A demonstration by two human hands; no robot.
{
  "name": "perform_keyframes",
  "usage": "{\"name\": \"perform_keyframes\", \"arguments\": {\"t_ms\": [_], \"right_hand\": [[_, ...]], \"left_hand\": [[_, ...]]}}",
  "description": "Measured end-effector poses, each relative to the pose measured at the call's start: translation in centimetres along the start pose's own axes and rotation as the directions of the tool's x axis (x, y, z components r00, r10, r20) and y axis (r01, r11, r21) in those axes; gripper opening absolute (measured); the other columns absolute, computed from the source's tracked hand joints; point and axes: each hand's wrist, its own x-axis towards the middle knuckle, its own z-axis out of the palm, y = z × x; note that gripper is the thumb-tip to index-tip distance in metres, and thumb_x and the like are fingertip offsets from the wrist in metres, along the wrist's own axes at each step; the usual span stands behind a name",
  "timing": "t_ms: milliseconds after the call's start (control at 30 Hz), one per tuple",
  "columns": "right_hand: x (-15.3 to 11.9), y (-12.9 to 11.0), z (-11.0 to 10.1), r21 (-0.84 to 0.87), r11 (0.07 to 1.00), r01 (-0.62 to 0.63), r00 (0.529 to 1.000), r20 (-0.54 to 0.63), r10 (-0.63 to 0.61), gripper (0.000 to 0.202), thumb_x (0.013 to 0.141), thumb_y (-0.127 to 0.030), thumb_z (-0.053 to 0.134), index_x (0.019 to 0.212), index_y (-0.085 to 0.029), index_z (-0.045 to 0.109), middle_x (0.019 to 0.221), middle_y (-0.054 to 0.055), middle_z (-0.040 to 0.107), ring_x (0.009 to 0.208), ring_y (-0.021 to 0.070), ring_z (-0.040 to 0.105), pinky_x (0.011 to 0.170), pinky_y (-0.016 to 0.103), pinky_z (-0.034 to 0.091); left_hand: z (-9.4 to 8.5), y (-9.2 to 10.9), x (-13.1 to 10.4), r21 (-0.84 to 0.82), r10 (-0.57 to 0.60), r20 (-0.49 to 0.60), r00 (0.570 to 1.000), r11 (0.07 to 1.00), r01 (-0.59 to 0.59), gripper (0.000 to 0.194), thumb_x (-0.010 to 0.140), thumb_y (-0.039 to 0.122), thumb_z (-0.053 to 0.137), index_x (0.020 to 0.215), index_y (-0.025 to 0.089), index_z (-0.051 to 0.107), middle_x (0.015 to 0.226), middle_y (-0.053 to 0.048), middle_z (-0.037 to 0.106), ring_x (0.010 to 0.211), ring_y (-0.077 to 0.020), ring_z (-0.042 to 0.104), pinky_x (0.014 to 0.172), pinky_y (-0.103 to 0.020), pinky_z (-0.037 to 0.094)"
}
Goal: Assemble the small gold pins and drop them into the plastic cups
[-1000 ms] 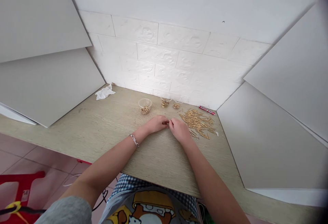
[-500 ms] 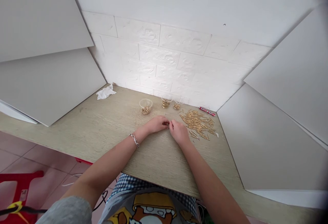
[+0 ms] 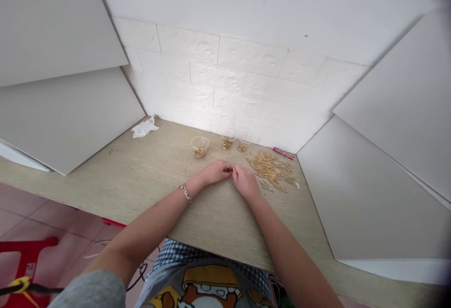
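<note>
My left hand (image 3: 217,172) and my right hand (image 3: 244,180) meet over the middle of the wooden table (image 3: 148,172), fingertips nearly touching. Both are closed in a pinch around something too small to make out. Right of my right hand lies a loose pile of thin gold-coloured sticks (image 3: 269,167). Beyond the hands stand clear cups with small gold pieces: one at the left (image 3: 199,147), a middle one (image 3: 226,142) and one at the right (image 3: 242,146) holding fewer.
A red wrapped stick (image 3: 283,153) lies behind the pile, near the wall. Crumpled white tissue (image 3: 145,128) is at the back left. Grey panels (image 3: 66,115) flank the table on both sides. A red stool (image 3: 26,261) stands on the floor at lower left.
</note>
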Motion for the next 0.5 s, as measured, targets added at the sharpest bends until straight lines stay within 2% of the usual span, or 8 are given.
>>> {"name": "perform_keyframes", "arguments": {"t_ms": [100, 167, 333, 400, 500], "right_hand": [[0.02, 0.24, 0.02, 0.087, 0.996, -0.012, 0.999, -0.039, 0.016, 0.028, 0.089, -0.029, 0.032, 0.070, -0.019, 0.051, 0.067, 0.004, 0.057, 0.059, 0.0151, 0.048, 0.051, 0.026, 0.023], [0.07, 0.42, 0.03, 0.207, 0.978, -0.024, 0.996, -0.075, 0.040, 0.031, 0.089, -0.032, 0.031, 0.066, -0.020, 0.049, 0.061, 0.002, 0.053, 0.056, 0.0145, 0.046, 0.051, 0.025, 0.024], [0.23, 0.64, -0.18, 0.572, 0.819, -0.048, 0.978, -0.141, 0.156, 0.040, 0.087, -0.047, 0.026, 0.060, -0.021, 0.041, 0.054, -0.002, 0.045, 0.054, 0.0138, 0.042, 0.052, 0.025, 0.030], [0.28, 0.68, -0.37, 0.659, 0.746, -0.094, 0.968, -0.116, 0.224, 0.045, 0.086, -0.052, 0.023, 0.057, -0.021, 0.038, 0.053, -0.002, 0.043, 0.053, 0.0138, 0.041, 0.052, 0.026, 0.031], [0.37, 0.66, -0.55, 0.762, 0.620, -0.186, 0.969, 0.039, 0.243, 0.049, 0.083, -0.059, 0.025, 0.054, -0.021, 0.037, 0.048, -0.003, 0.037, 0.047, 0.0125, 0.037, 0.048, 0.026, 0.031]], "left_hand": [[0.05, 0.32, -0.09, -0.098, -0.044, -0.024, 0.999, 0.994, 0.042, 0.017, 0.075, 0.024, 0.050, 0.069, 0.016, 0.064, 0.067, -0.001, 0.062, 0.062, -0.0133, 0.051, 0.059, -0.024, 0.035], [0.07, 0.58, -0.12, -0.193, -0.070, -0.039, 0.997, 0.979, 0.061, 0.018, 0.076, 0.026, 0.050, 0.072, 0.015, 0.064, 0.068, 0.000, 0.063, 0.064, -0.0132, 0.052, 0.060, -0.023, 0.036], [0.60, 0.65, 0.21, -0.432, -0.118, -0.075, 0.990, 0.899, 0.075, 0.018, 0.073, 0.029, 0.053, 0.072, 0.013, 0.060, 0.068, -0.001, 0.061, 0.064, -0.0115, 0.052, 0.059, -0.022, 0.039], [0.79, 0.54, 0.43, -0.514, -0.157, -0.112, 0.981, 0.854, 0.078, 0.015, 0.071, 0.027, 0.055, 0.070, 0.012, 0.058, 0.066, 0.000, 0.059, 0.061, -0.0099, 0.051, 0.058, -0.022, 0.039], [0.66, 0.68, 0.60, -0.647, -0.199, -0.107, 0.974, 0.758, 0.084, 0.013, 0.069, 0.025, 0.057, 0.071, 0.012, 0.057, 0.065, 0.000, 0.058, 0.060, -0.0086, 0.051, 0.059, -0.021, 0.039]]}}
